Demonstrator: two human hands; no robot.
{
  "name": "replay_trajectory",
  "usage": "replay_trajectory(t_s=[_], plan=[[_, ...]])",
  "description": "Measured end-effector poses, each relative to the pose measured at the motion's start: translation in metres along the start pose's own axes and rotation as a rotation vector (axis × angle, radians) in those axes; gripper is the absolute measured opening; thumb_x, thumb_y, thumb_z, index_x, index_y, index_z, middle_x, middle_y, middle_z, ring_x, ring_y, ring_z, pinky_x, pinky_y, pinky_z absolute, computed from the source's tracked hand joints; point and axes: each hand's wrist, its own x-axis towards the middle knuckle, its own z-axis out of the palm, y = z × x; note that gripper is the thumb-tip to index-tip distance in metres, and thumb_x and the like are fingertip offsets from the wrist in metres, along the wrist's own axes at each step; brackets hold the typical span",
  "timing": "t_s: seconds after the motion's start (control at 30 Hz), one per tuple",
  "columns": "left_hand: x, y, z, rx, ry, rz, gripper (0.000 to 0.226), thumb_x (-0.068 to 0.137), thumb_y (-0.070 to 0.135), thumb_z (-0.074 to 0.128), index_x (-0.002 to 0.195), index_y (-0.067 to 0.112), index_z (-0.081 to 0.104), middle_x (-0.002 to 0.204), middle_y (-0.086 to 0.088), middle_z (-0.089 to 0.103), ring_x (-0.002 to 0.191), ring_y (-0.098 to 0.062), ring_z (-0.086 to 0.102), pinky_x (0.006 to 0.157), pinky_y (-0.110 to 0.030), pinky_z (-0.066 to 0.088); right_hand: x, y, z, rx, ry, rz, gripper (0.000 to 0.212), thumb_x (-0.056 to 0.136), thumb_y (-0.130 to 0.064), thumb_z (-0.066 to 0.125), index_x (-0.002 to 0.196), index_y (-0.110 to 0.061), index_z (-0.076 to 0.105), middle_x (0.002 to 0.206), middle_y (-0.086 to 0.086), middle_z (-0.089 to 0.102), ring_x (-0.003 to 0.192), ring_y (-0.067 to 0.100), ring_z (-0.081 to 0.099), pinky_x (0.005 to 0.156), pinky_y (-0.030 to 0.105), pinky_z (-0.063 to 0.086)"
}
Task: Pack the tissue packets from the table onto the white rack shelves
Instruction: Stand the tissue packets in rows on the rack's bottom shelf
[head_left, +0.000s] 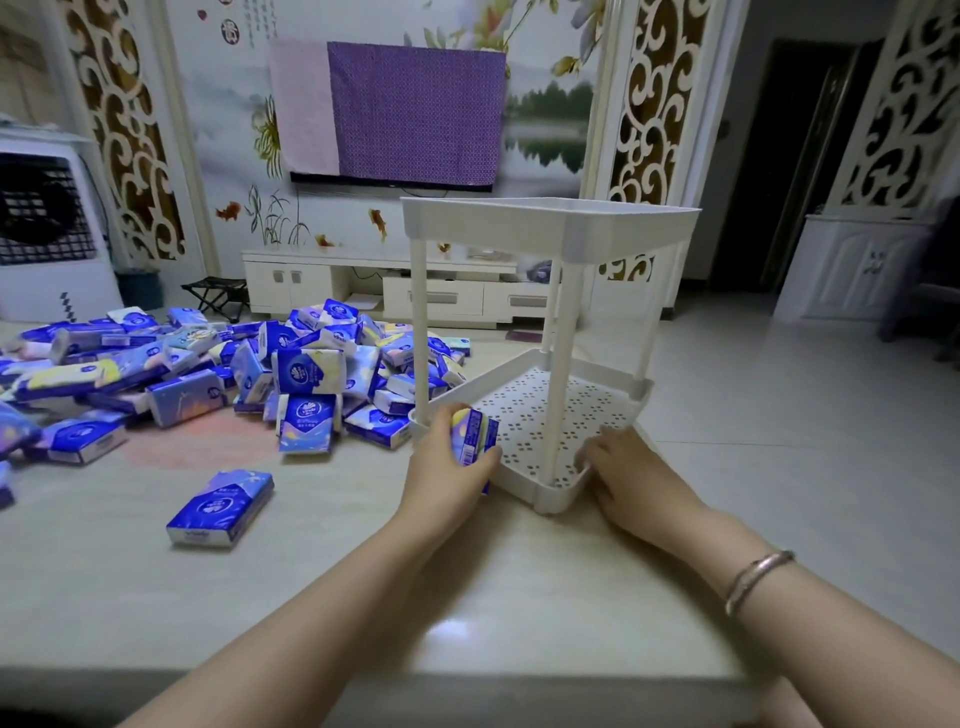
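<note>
The left hand (451, 470) is curled round a tissue packet (474, 435), holding it upright on its narrow edge right at the near left rim of the white rack (550, 343), beside the rack's front left post. The right hand (631, 480) rests against the near corner of the rack's lower shelf (540, 415), fingers bent over the raised rim; its fingertips seem to press the rim rather than wrap it, though the angle makes that hard to judge. A silver bangle (758, 579) sits on the right wrist.

The rack stands on the desk (311, 597) near its right edge. It has two tiers joined by slim posts: the perforated lower shelf, with no packet lying on it, and the top shelf (550, 221), whose surface cannot be seen from below.

A single packet (221, 509) lies flat on the desk to the left of the hands, well apart from the rack. Further back on the left, a big loose pile of packets (218, 369) in blue and white wrappers spreads across the desk, its right edge reaching just beside the rack's left post.

Beyond the desk, a wall screen under a purple cloth (410, 111) hangs above a low white cabinet (395, 288)
</note>
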Motion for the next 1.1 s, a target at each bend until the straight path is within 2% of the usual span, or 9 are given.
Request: replay_trajectory(t_s=[0.2,0.37,0.47,0.57,0.63,0.7,0.77,0.9,1.1], plan=[[0.016,-0.01,-0.022,-0.032,0.157,-0.027,0.04,0.086,0.018,0.067,0.12,0.022,0.047,0.11,0.004,0.061,0.104,-0.016,0.059,0.087,-0.031,0.047,0.001,-0.02,-0.007,0.149,-0.098,-0.078,0.045,0.075,0.008,0.047,0.098,-0.025,0.068,0.106,-0.003,0.064,0.104,0.016,0.056,0.09,0.029,0.045],[0.005,-0.006,-0.042,-0.087,0.182,0.042,0.037,0.088,0.017,0.066,0.118,0.024,0.046,0.1,0.021,0.055,0.081,0.02,0.054,0.075,-0.006,0.043,0.002,-0.076,-0.012,0.483,-0.165,-0.057,0.053,0.062,0.014,0.038,0.085,-0.017,0.074,0.092,0.0,0.071,0.09,0.011,0.06,0.076,0.017,0.045],[0.008,-0.003,-0.048,-0.136,0.035,0.017,0.043,0.086,0.013,0.067,0.12,0.028,0.045,0.111,0.005,0.06,0.078,0.011,0.059,0.065,-0.005,0.046,0.0,-0.105,-0.019,0.588,-0.27,-0.025,0.047,0.069,0.011,0.042,0.087,-0.017,0.076,0.091,-0.001,0.072,0.086,0.008,0.063,0.073,0.01,0.046],[0.013,0.004,-0.049,-0.128,-0.03,0.006,0.051,0.086,0.015,0.068,0.122,0.033,0.037,0.124,0.002,0.055,0.089,0.004,0.059,0.058,-0.002,0.043,0.015,-0.106,-0.038,1.006,-0.359,0.168,0.035,0.081,0.011,0.042,0.072,-0.008,0.07,0.087,0.013,0.072,0.074,0.018,0.067,0.081,0.03,0.056],[0.014,0.005,-0.046,-0.116,-0.008,0.015,0.057,0.086,0.007,0.067,0.124,0.029,0.031,0.116,0.007,0.056,0.077,0.011,0.059,0.055,0.0,0.041,0.031,-0.093,-0.045,1.18,-0.269,0.289,0.013,0.091,-0.007,0.053,0.087,-0.006,0.065,0.095,0.014,0.071,0.077,0.021,0.068,0.082,0.041,0.058],[0.015,0.004,-0.041,-0.086,0.004,0.036,0.066,0.085,0.0,0.067,0.128,0.026,0.024,0.106,0.01,0.058,0.068,0.018,0.059,0.06,0.0,0.043,0.045,-0.084,-0.043,1.19,-0.297,0.312,0.032,0.088,-0.044,0.061,0.104,-0.016,0.062,0.102,0.004,0.071,0.09,0.018,0.069,0.084,0.039,0.057],[0.019,-0.007,-0.034,-0.056,0.021,0.047,0.077,0.083,0.003,0.07,0.135,0.027,0.019,0.113,0.002,0.06,0.088,0.012,0.061,0.079,-0.009,0.049,0.056,-0.09,-0.036,1.124,-0.406,0.242,0.037,0.084,-0.055,0.061,0.102,-0.023,0.065,0.096,-0.004,0.073,0.091,0.013,0.068,0.086,0.034,0.053],[0.023,-0.015,-0.024,0.171,0.081,0.072,0.089,0.075,0.021,0.076,0.145,0.021,0.022,0.126,0.018,0.033,0.124,0.001,0.036,0.095,-0.014,0.031,0.075,-0.108,-0.014,1.181,-0.402,0.235,0.033,0.085,-0.021,0.07,0.11,-0.001,0.061,0.085,0.01,0.068,0.075,0.02,0.066,0.083,0.036,0.057],[0.021,-0.037,-0.047,0.137,0.166,-0.202,0.097,0.066,0.021,0.081,0.143,0.015,0.023,0.131,-0.001,0.039,0.126,-0.019,0.036,0.107,-0.032,0.031,0.1,-0.087,0.005,1.146,-0.23,0.319,0.032,0.084,-0.005,0.066,0.112,-0.002,0.054,0.104,0.019,0.06,0.089,0.027,0.062,0.093,0.049,0.052]])
